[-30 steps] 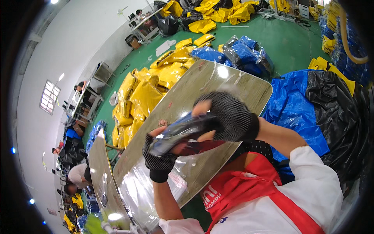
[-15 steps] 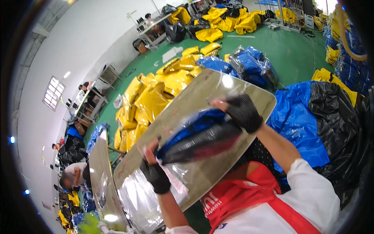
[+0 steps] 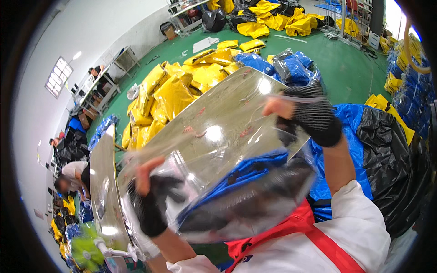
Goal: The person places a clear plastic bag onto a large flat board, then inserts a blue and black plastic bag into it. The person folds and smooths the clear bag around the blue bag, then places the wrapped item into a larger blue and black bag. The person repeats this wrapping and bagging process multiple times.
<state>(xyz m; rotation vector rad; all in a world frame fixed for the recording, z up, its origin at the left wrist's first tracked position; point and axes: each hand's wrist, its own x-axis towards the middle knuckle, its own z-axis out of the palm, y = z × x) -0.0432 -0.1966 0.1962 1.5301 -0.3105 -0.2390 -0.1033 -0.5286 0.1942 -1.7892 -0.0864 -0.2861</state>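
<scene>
A clear plastic bag point(image 3: 214, 233) hangs tilted between my hands over the near edge of the table point(image 3: 191, 113). Inside it lies a folded blue and black sheet bundle point(image 3: 239, 175), resting low in the bag. My left hand point(image 3: 148, 200), in a black fingerless glove, is closed on the bag's left upper side, thumb up. On the right upper edge, my right hand point(image 3: 314, 113), gloved alike, grips the plastic with its thumb stretched inward. Motion blurs the bag's upper edge, and plastic partly covers the left fingers.
Beyond the table rises a pile of yellow packages point(image 3: 175, 93), with blue ones point(image 3: 291, 68) beside it. Large blue and black sheets point(image 3: 382, 150) lie at my right. A second table point(image 3: 104, 182) and a green fan point(image 3: 86, 248) stand left, near a bent-over person point(image 3: 75, 175).
My hands have moved apart and nearer to me. The bundle has come down toward my apron, and the clear bag now shows spread above it between my hands.
</scene>
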